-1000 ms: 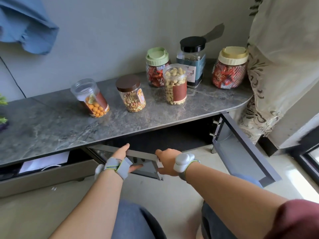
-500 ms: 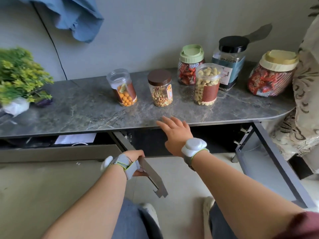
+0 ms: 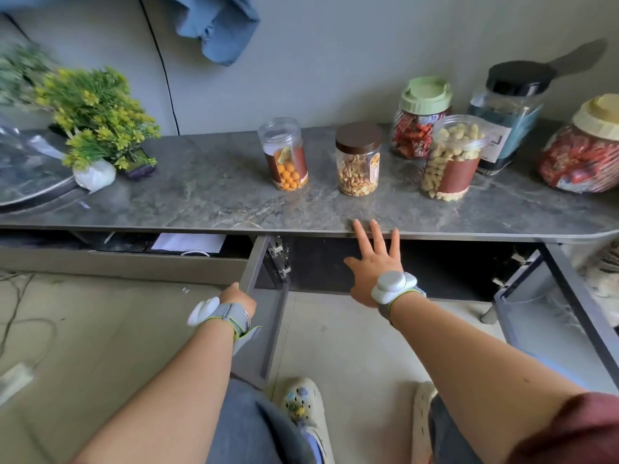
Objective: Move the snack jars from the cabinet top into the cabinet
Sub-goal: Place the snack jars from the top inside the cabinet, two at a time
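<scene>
Several snack jars stand on the grey marble cabinet top [image 3: 201,199]: a clear jar of orange balls [image 3: 285,155], a brown-lidded nut jar [image 3: 358,160], a peanut jar [image 3: 452,159], a green-lidded jar [image 3: 422,118], a black-lidded jar [image 3: 509,112] and a cream-lidded jar [image 3: 582,149]. My left hand [image 3: 236,296] grips the edge of the left cabinet door [image 3: 264,296], which stands swung out. My right hand [image 3: 375,262] is open, fingers spread, just below the top's front edge and in front of the dark cabinet opening [image 3: 435,262]. It holds nothing.
The right cabinet door [image 3: 562,306] also hangs open. A drawer [image 3: 134,259] at left is pulled out slightly with paper inside. A yellow-green plant [image 3: 100,118] sits at the top's left; a blue cloth [image 3: 217,25] hangs on the wall.
My left hand has swung the left door wide open. My right hand let go of the door and rose toward the cabinet top's edge. The view shifted left.
</scene>
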### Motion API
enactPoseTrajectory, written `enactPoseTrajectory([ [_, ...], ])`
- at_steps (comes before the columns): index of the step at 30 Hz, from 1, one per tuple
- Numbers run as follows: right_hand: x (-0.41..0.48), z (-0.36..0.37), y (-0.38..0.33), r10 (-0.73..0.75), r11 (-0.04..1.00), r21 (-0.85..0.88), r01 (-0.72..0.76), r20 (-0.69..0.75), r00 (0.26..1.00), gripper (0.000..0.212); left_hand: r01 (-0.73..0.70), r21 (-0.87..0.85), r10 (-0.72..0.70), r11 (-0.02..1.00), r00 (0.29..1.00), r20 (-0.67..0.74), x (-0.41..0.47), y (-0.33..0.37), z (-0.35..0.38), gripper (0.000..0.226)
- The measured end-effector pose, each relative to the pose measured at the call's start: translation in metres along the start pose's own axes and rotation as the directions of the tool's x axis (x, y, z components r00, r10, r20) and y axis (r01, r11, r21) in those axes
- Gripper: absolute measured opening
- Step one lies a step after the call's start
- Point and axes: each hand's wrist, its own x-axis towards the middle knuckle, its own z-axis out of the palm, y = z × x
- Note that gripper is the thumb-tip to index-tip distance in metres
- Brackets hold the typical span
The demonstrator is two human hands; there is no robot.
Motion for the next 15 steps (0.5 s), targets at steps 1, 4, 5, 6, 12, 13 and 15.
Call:
enactPoseTrajectory([
  [1,0.000,-0.002,-0.001,0.006,1.000,0.014,-0.006,0.001,1.000,0.044,-0.006,0.018,0.006,1.000,1.000,-0.005,0.000,0.002,0.001,0.052],
  [4,0.001,-0.011,-0.001,0.017,0.996,0.085,-0.017,0.002,1.000,0.041,0.014,0.037,-0.014,0.999,1.000,0.001,0.003,0.004,-0.002,0.057],
  [5,0.002,-0.014,-0.001,0.026,0.992,0.127,-0.026,-0.001,1.000,0.042,0.018,0.001,-0.018,1.000,0.999,-0.030,0.004,0.006,-0.003,0.055],
  [6,0.003,-0.019,0.000,0.041,0.984,0.175,-0.038,-0.014,0.999,0.043,0.001,-0.032,-0.004,0.999,0.997,-0.074,0.004,0.009,-0.002,0.050],
  [12,0.008,-0.052,0.023,0.209,0.825,0.564,-0.031,-0.255,0.944,0.040,-0.129,-0.191,0.070,0.973,0.955,-0.288,-0.020,0.036,0.012,0.060],
  [13,0.011,-0.055,0.031,0.264,0.755,0.655,-0.020,-0.276,0.924,0.042,-0.183,-0.139,0.124,0.973,0.929,-0.349,-0.022,0.044,0.013,0.062],
  [15,0.018,-0.062,0.050,0.461,0.603,0.797,0.033,-0.382,0.801,0.047,-0.343,-0.114,0.259,0.932,0.855,-0.449,-0.024,0.069,0.015,0.061],
])
